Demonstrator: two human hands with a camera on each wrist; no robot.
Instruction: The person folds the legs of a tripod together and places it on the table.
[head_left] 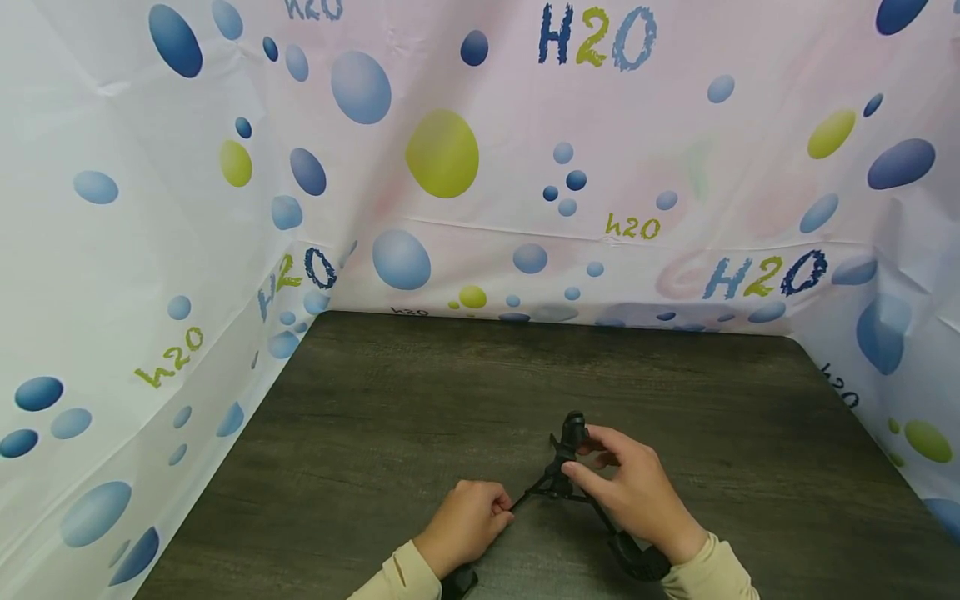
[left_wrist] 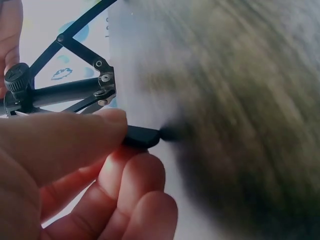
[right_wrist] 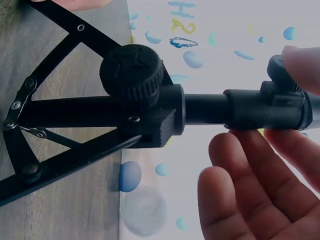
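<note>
Black tripod (head_left: 559, 477), leg tip (left_wrist: 142, 136) pinched in left grip (head_left: 467, 520), upper column (right_wrist: 255, 111) in right grip (head_left: 637, 485)

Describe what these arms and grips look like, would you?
They're a person's. The left grip and right grip are bare, gloveless hands. The left sleeve and right sleeve are plain pale yellow, reaching the wrists. A dark object shows by the left wrist and a black curved piece by the right; whether they're worn is unclear.
</note>
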